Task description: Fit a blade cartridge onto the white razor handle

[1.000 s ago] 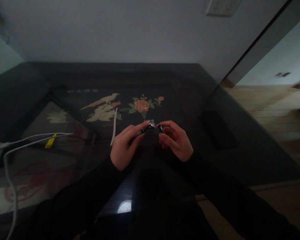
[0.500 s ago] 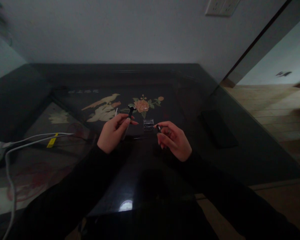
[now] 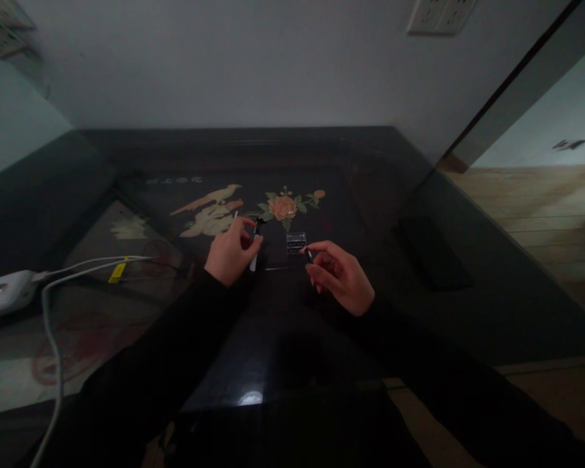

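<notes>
Clearly, head view: both hands are over a dark, glossy table [image 3: 370,151], a gap between them.
Left hand [image 3: 231,252]: thumb and fingers pinched on a slim tool [image 3: 254,258], its dark head away from the person, its pale handle end nearer.
Right hand [image 3: 344,279]: thumb and forefinger clamped on a short dark rod [image 3: 309,255] (too dim to make out in detail).
Clear case [image 3: 296,240]: small, on the table between the hands, just beside the right fingertips; I cannot tell whether they touch.
Flower picture [image 3: 283,207]: in the tabletop, beyond the case.
Black slab [image 3: 435,253]: flat on the table, well right of the right hand.
White box [image 3: 6,296]: far left, with a pale cable [image 3: 53,344] and yellow tag [image 3: 117,270] near it.
</notes>
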Tool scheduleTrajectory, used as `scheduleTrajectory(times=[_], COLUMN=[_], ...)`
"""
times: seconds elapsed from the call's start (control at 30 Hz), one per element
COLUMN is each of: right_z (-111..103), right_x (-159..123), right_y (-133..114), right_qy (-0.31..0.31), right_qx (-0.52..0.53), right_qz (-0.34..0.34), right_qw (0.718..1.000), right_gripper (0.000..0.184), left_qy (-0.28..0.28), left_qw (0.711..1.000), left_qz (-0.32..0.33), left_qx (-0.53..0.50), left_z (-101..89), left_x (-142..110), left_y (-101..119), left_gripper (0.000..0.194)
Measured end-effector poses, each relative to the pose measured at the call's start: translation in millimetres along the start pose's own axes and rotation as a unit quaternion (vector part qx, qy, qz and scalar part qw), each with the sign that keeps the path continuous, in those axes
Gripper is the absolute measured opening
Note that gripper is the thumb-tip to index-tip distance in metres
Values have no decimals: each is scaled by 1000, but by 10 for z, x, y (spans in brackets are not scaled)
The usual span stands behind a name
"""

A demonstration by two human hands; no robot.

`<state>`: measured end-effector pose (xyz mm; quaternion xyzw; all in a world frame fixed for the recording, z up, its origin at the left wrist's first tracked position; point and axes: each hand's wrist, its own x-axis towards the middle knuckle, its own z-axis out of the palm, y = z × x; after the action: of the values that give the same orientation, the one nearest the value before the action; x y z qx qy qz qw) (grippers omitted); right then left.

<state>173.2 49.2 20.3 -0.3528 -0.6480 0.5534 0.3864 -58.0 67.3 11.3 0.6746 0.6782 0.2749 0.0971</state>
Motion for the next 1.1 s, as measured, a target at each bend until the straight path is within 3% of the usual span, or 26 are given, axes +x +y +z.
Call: scheduleTrajectory(times=[0.2, 0.6, 1.1], right_z=[2, 12, -3], right_x=[-8, -2, 2], right_y=[7, 45, 44], right_qy=[-6, -14, -6], right_qx=[-19, -43, -50], right_qz=[-5, -3, -5], right_qw=[1000, 999, 999], right_gripper=[42, 40, 43], left_qy=[-35, -67, -13], left_qw=[996, 991, 989], left_qz=[30, 50, 80], left_qx=[76, 107, 126], left_z=[102, 103, 43], left_x=[5, -5, -57], left_y=[15, -6, 63], left_gripper=[22, 22, 22])
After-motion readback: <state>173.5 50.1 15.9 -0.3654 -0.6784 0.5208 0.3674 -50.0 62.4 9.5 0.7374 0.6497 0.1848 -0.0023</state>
